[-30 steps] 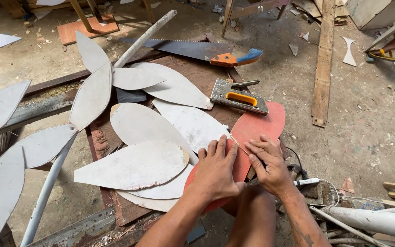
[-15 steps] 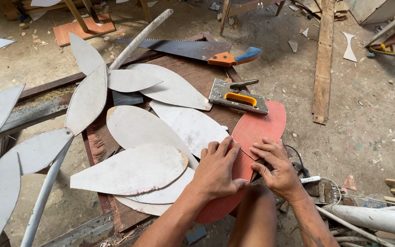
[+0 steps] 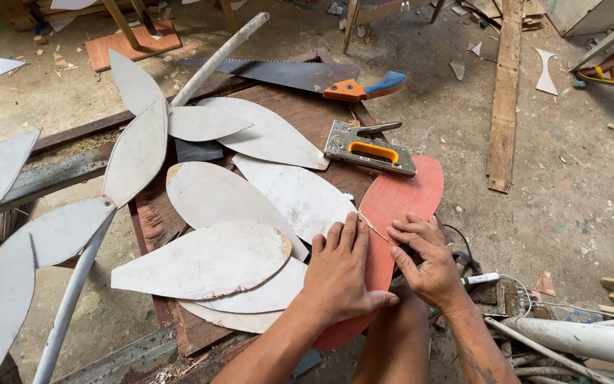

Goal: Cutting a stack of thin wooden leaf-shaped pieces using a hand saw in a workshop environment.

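Little movement since the earlier frames: both hands remain on the red leaf-shaped panel point(image 3: 399, 206), lower centre of frame, with only a slight shift of view.

Left hand point(image 3: 337, 274): laid flat, fingers together and extended, palm pressing the red panel's left edge where it meets the white cut-outs. No grasp; judged as a hold-down to stop the panel sliding.

Right hand point(image 3: 424, 256): fingers curled, tips pinched on a thin pale strip or splinter point(image 3: 372, 226) running along the red surface. Clamped on it as far as can be seen; exact grip partly hidden.

Red panel: lying flat on the brown tabletop point(image 3: 307, 117), lower end overhanging toward the wearer's knee, upper end just below the stapler.

Staple gun point(image 3: 369, 148), grey with orange handle, resting on the tabletop at centre frame, touching the red panel's upper end, within reach of the right hand.

Handsaw point(image 3: 300, 75), orange and blue handle, upper centre, well apart from both hands.

White leaf-shaped cut-outs point(image 3: 207, 263) overlapping at centre left, stacked loosely beside the red panel. More leaves fixed along a pale pole point(image 3: 72, 299) at left.

Loose plank point(image 3: 506, 85) on the floor, upper right.
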